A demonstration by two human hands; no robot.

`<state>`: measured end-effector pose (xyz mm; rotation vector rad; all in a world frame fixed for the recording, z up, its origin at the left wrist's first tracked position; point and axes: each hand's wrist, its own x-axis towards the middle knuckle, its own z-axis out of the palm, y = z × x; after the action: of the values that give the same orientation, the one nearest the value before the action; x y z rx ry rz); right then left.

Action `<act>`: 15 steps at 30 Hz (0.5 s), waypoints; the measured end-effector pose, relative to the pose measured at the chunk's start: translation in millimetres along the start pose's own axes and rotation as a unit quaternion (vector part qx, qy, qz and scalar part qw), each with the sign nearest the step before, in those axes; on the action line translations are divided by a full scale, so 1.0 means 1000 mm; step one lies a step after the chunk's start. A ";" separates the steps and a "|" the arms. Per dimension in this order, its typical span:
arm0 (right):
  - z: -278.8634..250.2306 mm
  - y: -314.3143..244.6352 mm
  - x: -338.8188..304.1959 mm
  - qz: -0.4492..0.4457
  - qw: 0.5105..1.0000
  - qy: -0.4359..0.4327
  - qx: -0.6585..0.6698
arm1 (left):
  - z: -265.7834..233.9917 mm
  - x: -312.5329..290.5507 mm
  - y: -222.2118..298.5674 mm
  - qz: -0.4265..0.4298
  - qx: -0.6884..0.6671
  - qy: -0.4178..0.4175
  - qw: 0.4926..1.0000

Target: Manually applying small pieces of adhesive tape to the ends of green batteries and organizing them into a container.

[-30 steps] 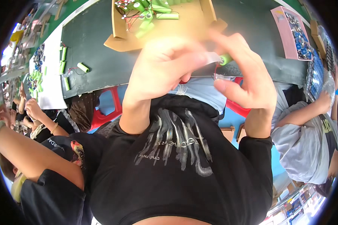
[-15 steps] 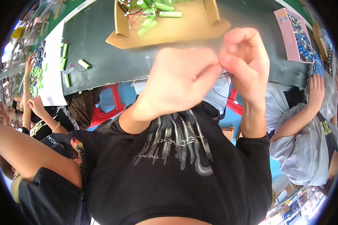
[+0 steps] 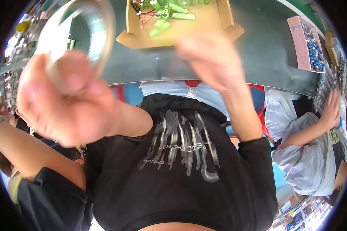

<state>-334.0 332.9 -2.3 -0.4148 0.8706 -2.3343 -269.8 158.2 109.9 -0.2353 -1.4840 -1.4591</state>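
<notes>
Close to the camera, at the left, my left hand is closed on a roll of clear tape, its thumb and fingers on the lower rim. The roll stands upright as a ring and is blurred. My right hand is over the table's near part, in front of an open cardboard box. Motion smears its fingers, so what they hold, if anything, cannot be made out. Inside the box lie several green cylindrical battery cells with thin red and black wires.
A pink box of small blue and metallic parts stands on the dark table at the right. Beside it a co-worker's hand rests on clear bubbled wrap. At the left another person's bare arm reaches close to me.
My hands were together at the fingertips in front of the box. They have parted: the left has moved left and now holds the tape roll; the right has moved left and blurs.
</notes>
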 end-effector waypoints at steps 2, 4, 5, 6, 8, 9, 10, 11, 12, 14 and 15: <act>0.023 0.040 0.037 -0.014 0.982 0.075 -0.175 | -0.013 0.008 -0.001 -0.041 -0.049 -0.050 0.997; 0.056 0.063 0.077 -0.182 0.868 0.066 -0.457 | -0.015 0.010 0.013 -0.026 -0.038 -0.052 0.998; 0.074 0.081 0.097 -0.262 0.851 0.068 -0.450 | -0.017 0.013 0.018 -0.005 -0.021 -0.049 0.999; 0.091 0.090 0.104 -0.285 0.822 0.068 -0.488 | -0.025 0.014 0.020 -0.001 -0.019 -0.042 0.999; 0.099 0.080 0.096 -0.299 0.797 0.027 -0.524 | -0.041 0.013 0.023 -0.019 0.005 -0.036 0.999; 0.092 0.067 0.087 -0.300 0.759 0.025 -0.578 | -0.047 0.010 0.020 -0.013 -0.016 -0.013 1.000; 0.081 0.051 0.076 -0.302 0.719 0.023 -0.625 | -0.054 0.012 0.020 -0.006 -0.011 -0.008 1.000; 0.064 0.046 0.068 -0.260 0.686 0.076 -0.675 | -0.062 0.012 0.019 -0.018 -0.014 -0.017 1.000; 0.050 0.043 0.060 -0.210 0.647 0.139 -0.720 | -0.069 0.017 0.018 -0.036 -0.022 -0.033 0.999; 0.037 0.034 0.046 -0.426 0.446 0.135 -0.776 | -0.072 0.016 0.027 -0.011 -0.045 -0.058 0.997; 0.030 0.036 0.041 -0.422 0.442 0.134 -0.780 | -0.072 0.012 0.019 -0.011 -0.031 -0.014 0.999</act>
<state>-335.6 270.4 -0.9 -1.4149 3.5044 -1.2253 -225.7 96.6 114.4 -0.2781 -1.4688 -1.5259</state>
